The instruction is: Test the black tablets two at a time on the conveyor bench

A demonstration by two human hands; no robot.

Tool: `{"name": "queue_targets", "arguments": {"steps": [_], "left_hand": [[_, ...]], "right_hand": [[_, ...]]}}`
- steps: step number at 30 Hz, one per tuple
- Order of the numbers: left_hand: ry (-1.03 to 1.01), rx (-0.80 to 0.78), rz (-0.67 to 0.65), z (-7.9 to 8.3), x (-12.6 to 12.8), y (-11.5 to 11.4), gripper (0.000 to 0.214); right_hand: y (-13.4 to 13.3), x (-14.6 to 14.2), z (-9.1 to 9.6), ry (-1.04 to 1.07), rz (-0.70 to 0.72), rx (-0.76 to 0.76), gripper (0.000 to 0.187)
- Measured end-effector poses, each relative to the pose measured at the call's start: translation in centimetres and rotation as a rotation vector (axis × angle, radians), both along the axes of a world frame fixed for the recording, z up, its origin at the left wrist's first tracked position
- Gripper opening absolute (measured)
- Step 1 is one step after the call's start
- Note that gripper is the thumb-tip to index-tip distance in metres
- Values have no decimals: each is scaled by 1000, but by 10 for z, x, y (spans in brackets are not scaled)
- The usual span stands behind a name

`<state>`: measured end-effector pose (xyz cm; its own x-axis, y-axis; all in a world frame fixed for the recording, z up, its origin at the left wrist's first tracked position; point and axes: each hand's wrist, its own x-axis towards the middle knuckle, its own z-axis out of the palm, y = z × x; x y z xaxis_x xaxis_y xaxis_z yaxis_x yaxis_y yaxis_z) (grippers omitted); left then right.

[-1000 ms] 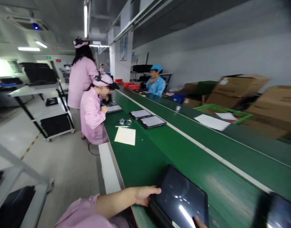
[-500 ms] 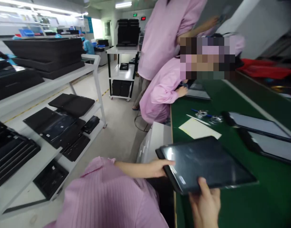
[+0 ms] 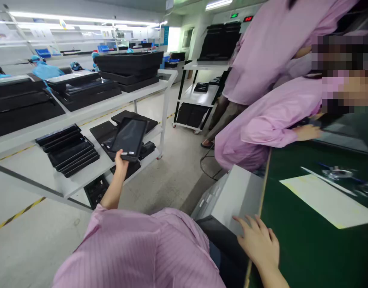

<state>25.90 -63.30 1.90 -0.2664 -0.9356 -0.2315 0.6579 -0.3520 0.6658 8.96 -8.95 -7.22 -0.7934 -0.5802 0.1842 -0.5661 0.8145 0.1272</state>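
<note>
My left hand (image 3: 121,161) grips the near edge of a black tablet-like panel (image 3: 130,138) with a glossy face and small white labels along that edge. It is held out to the left, tilted, over the lower shelf of a white rack (image 3: 169,94). Beneath and behind it are flat black panels (image 3: 104,128), partly covered by it. My right hand (image 3: 259,240), fingers spread and holding nothing, hovers or rests by the edge of the green table (image 3: 310,256); contact cannot be made out. A row of stacked black panels (image 3: 71,152) leans on the same shelf.
Black trays (image 3: 133,64) are piled on the rack's top. A grey-white cabinet (image 3: 239,192) stands beside the table. On the table lie a pale sheet (image 3: 331,200) and a thin white stick (image 3: 328,180). Co-workers in pink (image 3: 262,116) are close by; a wheeled cart (image 3: 199,96) stands behind.
The black panel has moved from above the table leftward to the rack, in my left hand alone. My right hand has let go of it. The view has turned left.
</note>
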Motion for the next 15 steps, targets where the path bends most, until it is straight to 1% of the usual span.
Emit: {"name": "queue_targets", "arguments": {"steps": [2,4,6,8,10,12,13,15], "left_hand": [[-6,11,170,2,42,-26,4],[-21,3,315,4,78,-48,7],[-49,-15,439,9,107,-68,6],[-93,-32,526,16,127,-87,7],[-151,-42,570,26,141,-103,11],[-221,-45,582,38,145,-112,15],[-259,-45,579,45,144,-112,17],[-340,-51,553,59,138,-103,20]], "right_hand": [[2,-3,-1,19,6,43,49],[4,-5,-3,39,19,65,48],[7,-8,-5,51,42,67,46],[8,-11,-9,58,67,57,45],[8,-12,-11,67,78,42,44],[6,-12,-10,70,66,38,44],[5,-11,-7,65,50,46,45],[1,-6,2,33,10,76,49]]}}
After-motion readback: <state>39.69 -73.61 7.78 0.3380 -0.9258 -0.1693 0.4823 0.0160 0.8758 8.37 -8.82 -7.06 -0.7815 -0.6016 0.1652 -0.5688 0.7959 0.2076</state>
